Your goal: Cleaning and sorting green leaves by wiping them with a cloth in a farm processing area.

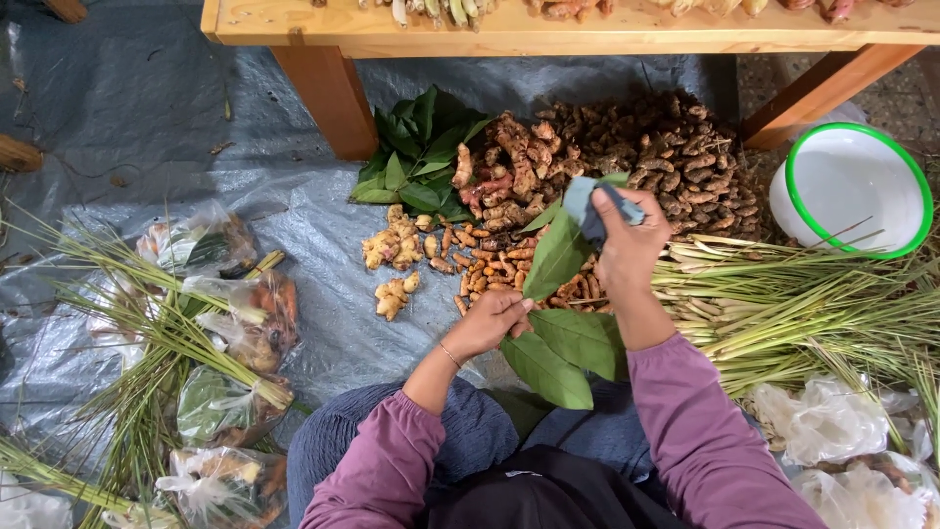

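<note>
My left hand (pixel 490 321) pinches the stems of a few large green leaves (pixel 573 343) held over my lap. One leaf (pixel 556 257) stands up from that grip. My right hand (pixel 632 245) holds a blue-grey cloth (pixel 593 211) pressed against the top of the raised leaf. Both sleeves are purple.
On the grey tarp (pixel 147 118) lie a pile of brown roots (pixel 666 152), reddish ginger (pixel 504 167), small orange rhizomes (pixel 490 264), pale ginger pieces (pixel 394 245), loose green leaves (pixel 421 147), lemongrass stalks (pixel 783 304), filled plastic bags (pixel 235 323). A white basin (pixel 852 186) stands right, a wooden table (pixel 548 29) beyond.
</note>
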